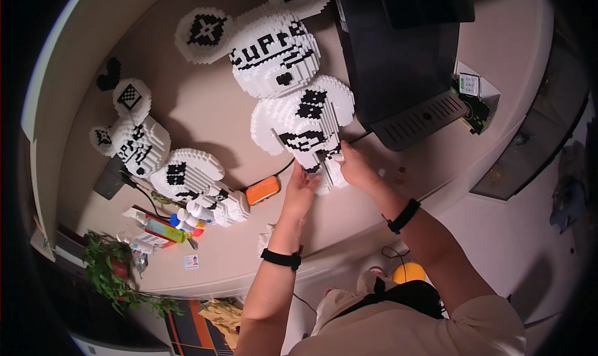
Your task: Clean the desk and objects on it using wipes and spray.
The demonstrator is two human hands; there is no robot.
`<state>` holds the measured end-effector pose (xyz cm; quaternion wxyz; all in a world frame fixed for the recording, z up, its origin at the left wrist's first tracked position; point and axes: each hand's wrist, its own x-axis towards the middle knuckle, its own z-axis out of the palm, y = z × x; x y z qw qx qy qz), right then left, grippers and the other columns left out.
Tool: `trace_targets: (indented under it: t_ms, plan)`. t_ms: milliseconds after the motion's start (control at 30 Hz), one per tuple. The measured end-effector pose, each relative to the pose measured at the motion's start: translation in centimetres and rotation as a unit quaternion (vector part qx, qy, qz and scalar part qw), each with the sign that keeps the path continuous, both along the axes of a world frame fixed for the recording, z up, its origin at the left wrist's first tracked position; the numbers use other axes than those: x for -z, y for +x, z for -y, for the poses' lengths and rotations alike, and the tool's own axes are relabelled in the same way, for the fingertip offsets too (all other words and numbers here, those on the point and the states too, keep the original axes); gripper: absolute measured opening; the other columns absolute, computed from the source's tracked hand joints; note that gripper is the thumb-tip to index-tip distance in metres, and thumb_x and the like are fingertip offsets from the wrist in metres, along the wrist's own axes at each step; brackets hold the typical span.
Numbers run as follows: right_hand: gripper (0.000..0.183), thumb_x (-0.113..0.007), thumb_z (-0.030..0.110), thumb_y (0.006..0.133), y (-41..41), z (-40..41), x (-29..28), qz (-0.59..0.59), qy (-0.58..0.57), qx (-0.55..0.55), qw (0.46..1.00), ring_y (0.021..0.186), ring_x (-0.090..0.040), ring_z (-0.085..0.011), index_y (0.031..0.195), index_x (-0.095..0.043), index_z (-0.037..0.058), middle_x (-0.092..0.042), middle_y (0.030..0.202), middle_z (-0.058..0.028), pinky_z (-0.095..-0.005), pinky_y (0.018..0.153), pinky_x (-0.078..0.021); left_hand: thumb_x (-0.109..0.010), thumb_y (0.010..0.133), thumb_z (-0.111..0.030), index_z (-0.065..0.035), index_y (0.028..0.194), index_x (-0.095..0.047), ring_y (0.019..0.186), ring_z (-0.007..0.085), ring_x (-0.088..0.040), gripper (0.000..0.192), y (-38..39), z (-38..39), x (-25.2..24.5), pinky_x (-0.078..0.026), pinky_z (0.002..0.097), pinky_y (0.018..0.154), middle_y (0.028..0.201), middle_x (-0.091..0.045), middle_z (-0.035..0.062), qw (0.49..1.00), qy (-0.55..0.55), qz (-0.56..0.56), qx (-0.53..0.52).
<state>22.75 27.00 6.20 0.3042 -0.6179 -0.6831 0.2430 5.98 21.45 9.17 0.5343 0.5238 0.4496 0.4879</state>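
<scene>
A large white-and-black building-brick bear figure stands before me, with black lettering across its head. My left hand is at the figure's leg on the left, thumb and fingers closed about its edge. Against the other leg, my right hand grips its outer side, fingertips partly hidden behind the bricks. Both wrists wear black straps. To the left is a smaller brick bear of the same pattern. An orange box-shaped object lies between the two figures, near my left hand.
A dark machine with a slotted drip tray stands right of the large bear. Beyond it sits an open box. Bottles, a photo card and a trailing potted plant are at left. A black cable runs behind the figures.
</scene>
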Motion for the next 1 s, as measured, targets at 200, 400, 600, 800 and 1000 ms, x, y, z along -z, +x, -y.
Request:
trace_targets:
  t_ms: [200, 400, 600, 800, 1000]
  plan:
    - [0.056, -0.051, 0.007, 0.090, 0.3, -0.4, -0.1, -0.003, -0.007, -0.002, 1.000, 0.125, -0.053, -0.0405, 0.145, -0.039, -0.0020, -0.054, 0.135, -0.0261, -0.0444, 0.105, -0.0427, -0.052, 0.089, 0.013, -0.0099, 0.156, -0.023, 0.138, 0.0166, -0.038, 0.077, 0.2, -0.7, 0.7, -0.032, 0.0284, 0.109, 0.152, -0.040, 0.0041, 1.000, 0.017, 0.001, 0.018]
    - [0.058, -0.050, 0.010, 0.091, 0.0, -0.8, 0.0, 0.001, -0.033, -0.014, 0.999, 0.129, -0.050, -0.0380, 0.147, -0.037, -0.0017, -0.050, 0.141, -0.0244, -0.0443, 0.107, -0.0416, -0.053, 0.089, 0.011, -0.0099, 0.155, -0.026, 0.140, 0.0174, -0.035, 0.075, -0.1, -0.9, 1.5, -0.030, 0.0299, 0.112, 0.153, -0.038, 0.0033, 1.000, 0.017, 0.008, 0.014]
    - [0.058, -0.050, 0.007, 0.090, 0.4, 0.1, 0.3, 0.030, -0.067, 0.012, 0.997, 0.121, -0.056, -0.0393, 0.147, -0.040, 0.0105, -0.056, 0.133, -0.0236, -0.0476, 0.101, -0.0451, -0.053, 0.090, 0.008, -0.0075, 0.158, -0.011, 0.148, 0.0215, -0.023, 0.082, -0.1, 0.3, 2.0, -0.025, 0.0327, 0.116, 0.161, -0.024, 0.0092, 0.999, -0.015, -0.019, -0.025]
    - [0.040, -0.056, -0.004, 0.082, 0.0, 7.8, -3.2, 0.024, 0.009, -0.024, 0.999, 0.101, -0.063, -0.0386, 0.119, -0.055, 0.0110, -0.066, 0.107, -0.0175, -0.0482, 0.082, -0.0500, -0.061, 0.091, -0.002, -0.0020, 0.155, -0.019, 0.148, 0.0282, -0.027, 0.077, -3.4, 6.5, 3.7, -0.025, 0.0338, 0.117, 0.159, -0.027, 0.0201, 0.971, 0.016, -0.236, -0.025]
    - [0.032, -0.062, -0.003, 0.077, -4.0, 8.3, 1.7, -0.036, 0.114, -0.251, 0.961, 0.096, -0.063, -0.0374, 0.107, -0.060, 0.0090, -0.065, 0.099, -0.0157, -0.0462, 0.079, -0.0505, -0.067, 0.087, -0.011, 0.0005, 0.147, -0.039, 0.139, 0.0371, -0.039, 0.066, -6.6, 8.7, 5.0, -0.027, 0.0411, 0.119, 0.146, -0.047, 0.0219, 0.909, 0.142, -0.390, -0.030]
